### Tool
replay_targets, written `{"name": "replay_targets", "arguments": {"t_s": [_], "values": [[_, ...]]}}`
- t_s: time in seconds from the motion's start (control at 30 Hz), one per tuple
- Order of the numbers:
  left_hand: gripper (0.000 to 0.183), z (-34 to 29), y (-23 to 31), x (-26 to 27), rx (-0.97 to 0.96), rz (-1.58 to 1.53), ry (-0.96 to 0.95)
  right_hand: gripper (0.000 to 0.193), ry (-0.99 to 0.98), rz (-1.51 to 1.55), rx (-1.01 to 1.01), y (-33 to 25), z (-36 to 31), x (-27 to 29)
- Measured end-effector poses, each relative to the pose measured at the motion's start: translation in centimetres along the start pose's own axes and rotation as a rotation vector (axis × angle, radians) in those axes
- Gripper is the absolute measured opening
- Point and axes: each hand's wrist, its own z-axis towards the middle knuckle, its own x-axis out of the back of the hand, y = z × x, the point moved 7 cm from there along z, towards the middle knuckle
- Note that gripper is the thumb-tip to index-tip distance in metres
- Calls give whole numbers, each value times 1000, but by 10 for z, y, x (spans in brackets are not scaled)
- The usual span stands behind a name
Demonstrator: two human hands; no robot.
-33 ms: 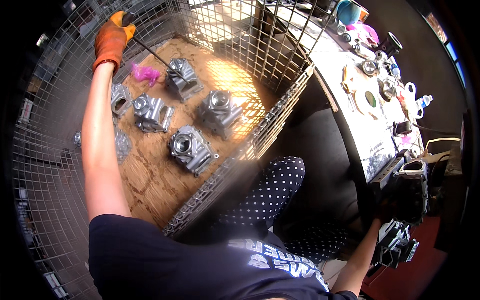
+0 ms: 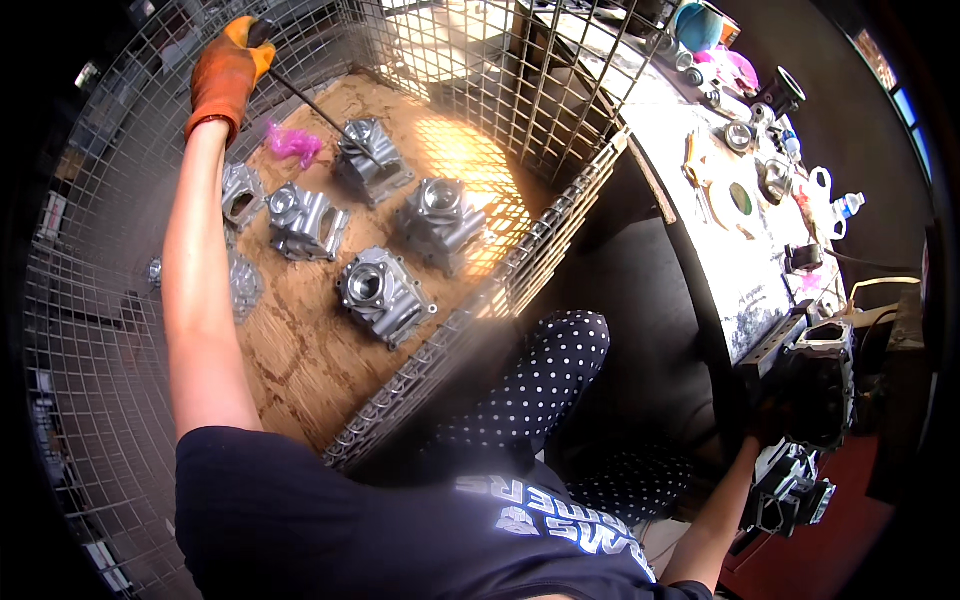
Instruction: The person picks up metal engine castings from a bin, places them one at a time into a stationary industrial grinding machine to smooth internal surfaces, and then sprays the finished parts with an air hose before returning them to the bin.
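Note:
My left hand (image 2: pixel 228 70), in an orange and yellow glove, is closed around the black handle of a long thin metal rod (image 2: pixel 308 103). The rod slants down to a grey metal casting (image 2: pixel 368 165) on the brown board (image 2: pixel 285 390) inside a wire cage. Several similar castings stand around it, among them one with a round bore (image 2: pixel 385 298) near the cage's front edge. At the lower right my right hand (image 2: pixel 768 420) is in deep shadow beside a dark metal housing (image 2: pixel 828 385). Its fingers are hidden, so whether it grips the housing cannot be seen.
Wire mesh (image 2: pixel 540 262) walls the board in on the near right and the far side. A crumpled pink plastic piece (image 2: pixel 294 146) lies beside the castings. To the right, a curved white worktop (image 2: pixel 690 200) bears metal parts, a tape roll (image 2: pixel 741 198) and a plastic bottle (image 2: pixel 848 204).

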Motion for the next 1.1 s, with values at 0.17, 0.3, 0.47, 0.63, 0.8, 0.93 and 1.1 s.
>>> {"name": "replay_targets", "arguments": {"t_s": [0.17,0.3,0.47,0.63,0.8,0.93,1.1], "values": [[44,-19,-2,18,-225,-151,30,51,-42,-42,13,-24,-4,29],[48,-59,-18,28,90,-309,-196,49,-210,-171,107,-16,-3,3],[39,-123,-115,67,275,-459,-151,47,-106,-175,111,-8,4,-5],[21,-201,-215,146,532,-579,-92,46,16,-213,195,-32,-1,14],[45,-222,-257,212,584,-136,-18,52,-153,-229,236,-17,16,-25],[53,-239,-277,215,591,260,100,50,-100,-107,188,-19,17,-26],[32,-282,-352,142,847,-24,261,47,89,-50,158,-20,12,-8]]}}
